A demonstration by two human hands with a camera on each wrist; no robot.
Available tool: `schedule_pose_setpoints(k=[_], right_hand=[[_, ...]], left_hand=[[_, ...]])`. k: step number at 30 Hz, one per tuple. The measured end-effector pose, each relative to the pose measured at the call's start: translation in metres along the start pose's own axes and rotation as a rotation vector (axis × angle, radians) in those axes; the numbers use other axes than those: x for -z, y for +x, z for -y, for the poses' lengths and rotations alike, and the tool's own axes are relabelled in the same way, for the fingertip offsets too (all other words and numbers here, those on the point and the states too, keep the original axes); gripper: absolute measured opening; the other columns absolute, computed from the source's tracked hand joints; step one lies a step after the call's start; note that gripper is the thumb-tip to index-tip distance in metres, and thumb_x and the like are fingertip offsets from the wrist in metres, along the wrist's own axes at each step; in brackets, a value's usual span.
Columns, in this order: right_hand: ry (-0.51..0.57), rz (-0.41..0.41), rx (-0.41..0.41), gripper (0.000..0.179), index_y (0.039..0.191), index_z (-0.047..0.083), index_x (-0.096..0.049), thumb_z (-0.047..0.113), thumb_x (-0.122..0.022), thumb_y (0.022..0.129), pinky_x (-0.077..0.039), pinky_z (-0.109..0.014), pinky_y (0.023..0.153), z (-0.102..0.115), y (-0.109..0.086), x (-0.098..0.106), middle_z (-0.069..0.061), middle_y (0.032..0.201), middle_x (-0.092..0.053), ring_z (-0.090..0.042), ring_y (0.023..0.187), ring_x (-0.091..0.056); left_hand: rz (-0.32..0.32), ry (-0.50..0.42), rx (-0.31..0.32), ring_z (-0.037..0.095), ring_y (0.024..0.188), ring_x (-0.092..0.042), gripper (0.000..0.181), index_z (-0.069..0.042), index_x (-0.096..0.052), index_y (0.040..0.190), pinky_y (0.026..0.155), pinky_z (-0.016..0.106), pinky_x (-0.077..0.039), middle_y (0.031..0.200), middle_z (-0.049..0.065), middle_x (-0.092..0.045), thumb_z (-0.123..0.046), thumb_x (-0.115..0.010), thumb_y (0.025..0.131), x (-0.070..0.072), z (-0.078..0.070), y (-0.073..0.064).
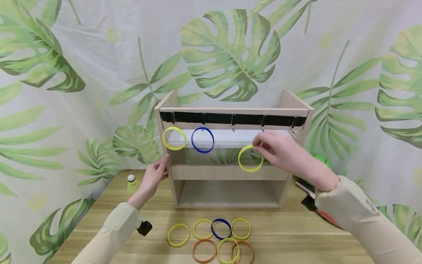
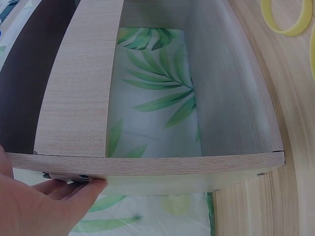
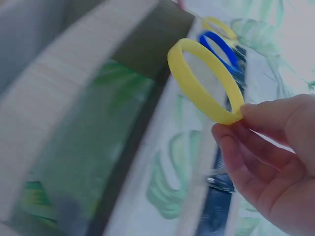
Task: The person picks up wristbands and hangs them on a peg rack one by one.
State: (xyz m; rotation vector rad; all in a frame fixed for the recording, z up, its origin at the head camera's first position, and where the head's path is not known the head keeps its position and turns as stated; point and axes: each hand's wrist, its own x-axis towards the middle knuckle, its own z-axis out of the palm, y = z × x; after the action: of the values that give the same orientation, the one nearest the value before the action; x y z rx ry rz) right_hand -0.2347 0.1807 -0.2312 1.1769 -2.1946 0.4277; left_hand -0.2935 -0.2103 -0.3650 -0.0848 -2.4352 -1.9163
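Yellow ring pinched between your right hand's thumb and fingertips, just below the hook row.
Taking the wooden shelf unit as your clock face, the held ring sits near centre, toward 4 o'clock; a hung yellow ring shows between 9 and 10, a hung blue ring at 10. You appear to be hanging another; the next move likely calls for raising its rim over a bare hook, from 12 round to 2, while your left hand, laid against the side panel between 8 and 9, steadies the frame. Wood-grain desk below carries seven loose rings just past 6 and a shuttlecock between 8 and 9; leaf-print cloth hangs behind at 12.
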Motion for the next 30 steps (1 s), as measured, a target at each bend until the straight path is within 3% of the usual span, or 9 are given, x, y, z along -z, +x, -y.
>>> schedule_pose_setpoints(k=[6, 14, 23, 30], right_hand=[[0.007, -0.06, -0.027, 0.006, 0.092, 0.005, -0.068, -0.001, -0.067, 0.091, -0.06, -0.028, 0.066, -0.002, 0.033, 0.007, -0.005, 0.087, -0.072, -0.012, 0.076, -0.067], [-0.001, -0.054, -0.05, 0.005, 0.09, 0.004, -0.066, -0.001, -0.066, 0.091, -0.058, -0.029, 0.07, -0.008, 0.053, -0.009, -0.006, 0.087, -0.071, -0.015, 0.078, -0.065], [-0.067, -0.024, -0.062, 0.004, 0.088, 0.005, -0.066, 0.004, -0.067, 0.092, -0.058, -0.03, 0.069, -0.008, 0.056, -0.018, -0.008, 0.082, -0.068, -0.019, 0.076, -0.065], [-0.074, -0.081, -0.074, 0.002, 0.093, 0.005, -0.068, 0.004, -0.069, 0.091, -0.059, -0.029, 0.069, 0.001, 0.041, -0.007, -0.007, 0.088, -0.07, -0.018, 0.076, -0.067]], left_hand=[[-0.007, 0.002, -0.005, 0.037, 0.146, -0.036, 0.076, 0.008, -0.042, 0.145, 0.117, 0.05, -0.041, 0.16, 0.022, -0.03, -0.056, -0.037, 0.103, 0.001, 0.0, 0.0], [0.002, 0.001, 0.004, 0.038, 0.148, -0.031, 0.076, 0.006, -0.039, 0.148, 0.117, 0.051, -0.04, 0.162, 0.021, -0.025, -0.056, -0.037, 0.103, 0.0, 0.001, 0.0], [-0.005, 0.009, 0.001, 0.037, 0.147, -0.032, 0.076, 0.006, -0.04, 0.147, 0.117, 0.051, -0.04, 0.161, 0.021, -0.027, -0.056, -0.037, 0.103, 0.0, 0.0, 0.0], [-0.006, 0.004, 0.001, 0.037, 0.148, -0.032, 0.074, 0.004, -0.038, 0.149, 0.117, 0.051, -0.041, 0.162, 0.02, -0.025, -0.055, -0.038, 0.103, 0.0, -0.001, 0.0]])
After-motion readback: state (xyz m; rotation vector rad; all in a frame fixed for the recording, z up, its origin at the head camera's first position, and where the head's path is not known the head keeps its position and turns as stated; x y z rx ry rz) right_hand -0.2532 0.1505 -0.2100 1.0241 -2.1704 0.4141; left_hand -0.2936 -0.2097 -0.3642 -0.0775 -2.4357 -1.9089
